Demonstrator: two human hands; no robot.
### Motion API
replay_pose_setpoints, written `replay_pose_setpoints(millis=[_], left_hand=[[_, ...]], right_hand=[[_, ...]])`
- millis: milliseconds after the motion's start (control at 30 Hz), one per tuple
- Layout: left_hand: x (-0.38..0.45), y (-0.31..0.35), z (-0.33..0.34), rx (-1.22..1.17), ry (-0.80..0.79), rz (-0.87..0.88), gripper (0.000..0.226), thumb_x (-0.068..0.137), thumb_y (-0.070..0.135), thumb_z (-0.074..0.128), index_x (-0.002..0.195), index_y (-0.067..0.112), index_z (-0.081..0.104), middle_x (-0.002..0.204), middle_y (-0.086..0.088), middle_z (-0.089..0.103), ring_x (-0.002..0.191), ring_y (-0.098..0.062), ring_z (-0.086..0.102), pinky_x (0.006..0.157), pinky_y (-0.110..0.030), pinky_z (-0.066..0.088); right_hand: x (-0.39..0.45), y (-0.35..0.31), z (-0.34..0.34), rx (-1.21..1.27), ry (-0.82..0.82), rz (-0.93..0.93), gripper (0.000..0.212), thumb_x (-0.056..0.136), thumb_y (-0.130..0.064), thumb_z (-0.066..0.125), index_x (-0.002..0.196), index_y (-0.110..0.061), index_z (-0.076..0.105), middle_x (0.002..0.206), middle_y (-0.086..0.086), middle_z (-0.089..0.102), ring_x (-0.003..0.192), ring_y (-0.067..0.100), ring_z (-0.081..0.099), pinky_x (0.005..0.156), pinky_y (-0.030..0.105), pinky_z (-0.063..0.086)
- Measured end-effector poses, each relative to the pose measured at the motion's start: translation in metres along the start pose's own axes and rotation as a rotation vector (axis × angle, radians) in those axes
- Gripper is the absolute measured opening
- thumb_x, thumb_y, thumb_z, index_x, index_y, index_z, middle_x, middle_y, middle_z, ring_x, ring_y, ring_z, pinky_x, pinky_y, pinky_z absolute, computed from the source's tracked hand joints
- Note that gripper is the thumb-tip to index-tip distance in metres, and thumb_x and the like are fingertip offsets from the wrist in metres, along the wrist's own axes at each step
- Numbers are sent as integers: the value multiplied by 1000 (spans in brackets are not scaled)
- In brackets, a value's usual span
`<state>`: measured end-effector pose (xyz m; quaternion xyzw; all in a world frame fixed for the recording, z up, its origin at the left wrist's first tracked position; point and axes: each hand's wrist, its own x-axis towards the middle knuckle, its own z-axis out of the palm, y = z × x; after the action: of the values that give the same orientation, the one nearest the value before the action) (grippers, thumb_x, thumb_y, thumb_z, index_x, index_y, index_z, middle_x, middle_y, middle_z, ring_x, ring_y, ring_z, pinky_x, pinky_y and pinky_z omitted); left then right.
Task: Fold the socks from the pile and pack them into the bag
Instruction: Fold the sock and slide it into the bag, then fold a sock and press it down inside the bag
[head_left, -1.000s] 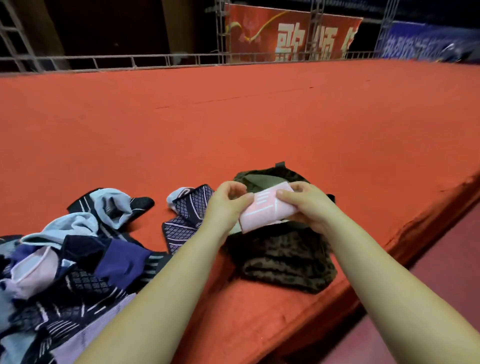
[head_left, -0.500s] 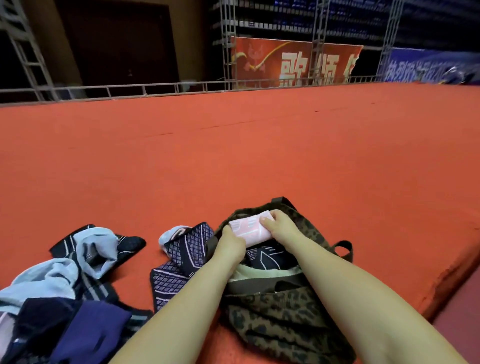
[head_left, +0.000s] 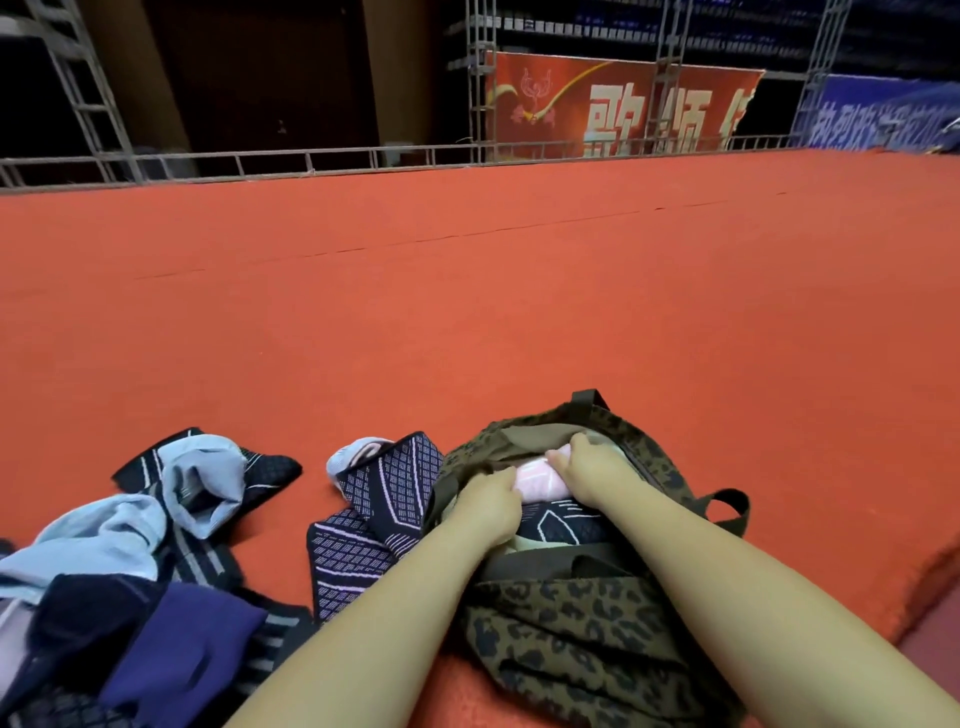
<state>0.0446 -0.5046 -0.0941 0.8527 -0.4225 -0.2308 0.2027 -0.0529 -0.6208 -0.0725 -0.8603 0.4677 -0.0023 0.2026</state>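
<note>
Red carpet (head_left: 467, 322) lies under everything. Left hand (head_left: 491, 501) and right hand (head_left: 587, 467) both grip the folded pink sock (head_left: 537, 480) between them, inside the leopard bag (head_left: 582, 634). Sock pile (head_left: 130, 561) lies left of the left hand.

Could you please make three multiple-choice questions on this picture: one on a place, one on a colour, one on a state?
1. Where is the folded pink sock?
A. in the mouth of the bag
B. on the sock pile
C. on the far carpet

2. What colour is the carpet?
A. blue
B. orange-red
C. grey

3. How is the leopard-print bag?
A. zipped shut
C. hanging from the railing
B. open

Answers: 1 A, the left hand and right hand hold it inside the opening; 2 B, it shows orange-red; 3 B, a dark patterned sock shows inside.
</note>
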Motion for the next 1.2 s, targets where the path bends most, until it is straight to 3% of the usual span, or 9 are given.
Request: replay_pose_setpoints(millis=[133,233,400,500,600,800,1000,1100,1200], left_hand=[[-7,0,-3,-70,105,44,44,97,21,41,141,22,43,145,-10,44,132,-27,40,107,-32,32],[-19,1,-10,-224,46,20,48,98,27,40,145,21,36,151,-3,36,135,-22,36,110,-29,27],[-61,-1,-31,-363,-44,54,48,91,40,46,137,27,46,143,0,46,125,-20,48,99,-30,40],[-99,-15,-41,-541,-35,94,30,82,44,55,109,33,62,119,-7,63,107,-24,60,93,-39,46],[-133,-44,-49,-598,38,98,9,91,27,54,91,32,62,104,-5,69,84,-11,61,80,-28,46],[-182,-108,-56,-822,17,-111,15,98,26,46,100,21,60,103,2,66,85,-10,57,70,-20,42],[-217,-149,-59,-956,14,-149,48,72,46,51,110,18,63,107,-1,70,91,-12,67,78,-25,49],[-223,-157,-63,-1026,67,-135,35,84,39,57,111,17,63,108,-4,70,95,-15,67,79,-28,51],[-222,-165,-66,-1035,78,-163,26,98,29,45,114,17,62,111,-5,68,97,-17,66,78,-29,51]], right_hand=[[-14,-1,1,25,47,-28,43,104,-34,28,137,-8,36,131,21,48,118,35,50,84,35,42],[-23,0,-3,69,95,-56,45,101,-41,32,132,-9,39,128,22,51,114,35,53,85,36,42],[-45,-2,-16,136,171,-61,54,95,-51,39,127,-7,42,132,18,48,118,33,48,91,39,41],[-78,-17,-21,187,219,-204,49,94,-45,43,130,-11,45,133,12,50,121,29,46,95,38,40],[-113,-44,-15,340,189,-345,43,93,-36,49,130,-14,48,131,0,51,120,19,49,99,34,39],[-151,-96,18,466,124,-533,30,84,-22,65,113,-17,60,112,-6,61,107,9,54,92,23,39],[-157,-131,75,573,-68,-493,18,86,-23,65,103,-16,63,97,-9,62,92,7,57,82,17,42],[-144,-144,98,553,56,-432,25,86,-27,65,106,-13,64,104,0,62,100,14,56,93,26,42],[-124,-158,105,498,285,-331,48,83,-35,68,120,-6,57,120,12,56,118,26,48,103,34,34]])
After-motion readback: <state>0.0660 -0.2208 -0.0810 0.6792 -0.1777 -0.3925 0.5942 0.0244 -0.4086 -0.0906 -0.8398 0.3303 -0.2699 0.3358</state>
